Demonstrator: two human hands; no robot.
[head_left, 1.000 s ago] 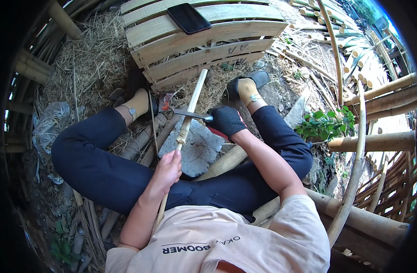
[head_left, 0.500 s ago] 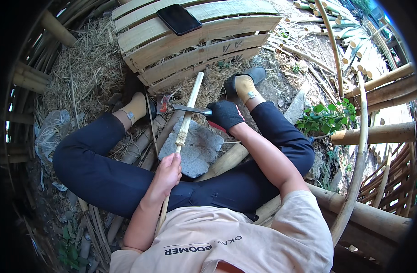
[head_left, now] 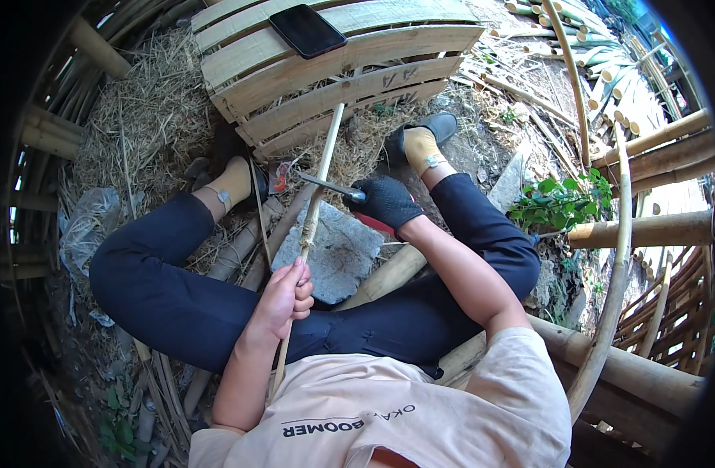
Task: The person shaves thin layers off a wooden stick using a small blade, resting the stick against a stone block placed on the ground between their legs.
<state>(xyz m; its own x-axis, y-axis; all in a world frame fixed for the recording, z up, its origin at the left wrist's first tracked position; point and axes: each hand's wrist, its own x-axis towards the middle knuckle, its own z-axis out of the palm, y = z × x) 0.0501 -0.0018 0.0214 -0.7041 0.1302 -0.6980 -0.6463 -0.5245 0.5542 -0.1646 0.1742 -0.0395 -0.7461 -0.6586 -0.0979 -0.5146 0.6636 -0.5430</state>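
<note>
My bare left hand is closed around the lower part of a long, pale bamboo strip, which slants up and away from my lap. A rough, frayed node shows on the strip just above my fist. On my right hand is a black and red glove, and its fingers are wrapped round the handle of a knife. The blade lies across the strip, above the node, and appears to touch it. Below the strip, between my legs, rests a flat grey stone.
A slatted wooden crate stands ahead with a black phone on top. Bamboo poles form a frame on the right. Straw and a clear plastic bag lie at left; a leafy plant grows at right.
The strip's far end has shifted away from me and slightly left, and the strip looks turned, showing a narrower face. The knife blade now slants more, its tip farther away.
</note>
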